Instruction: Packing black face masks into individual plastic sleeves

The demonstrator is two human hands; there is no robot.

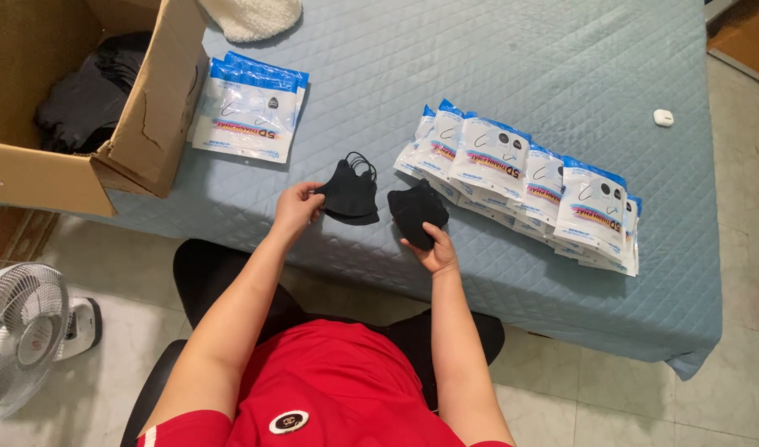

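My left hand [296, 206] pinches the edge of a small stack of black face masks [350, 192] lying on the blue quilted bed cover [495, 91]. My right hand [435, 251] holds another bunch of black masks [416, 211] just to the right of the first. A row of several white-and-blue plastic packets [528, 186] is fanned out on the cover right beside my right hand. A second small pile of the same packets [249, 116] lies further left, beyond my left hand.
An open cardboard box [106, 108] with dark items inside stands at the left end of the bed. A white fuzzy thing [251, 16] lies at the far edge, a small white case [662, 117] at right. A white fan [23, 335] stands on the floor at left.
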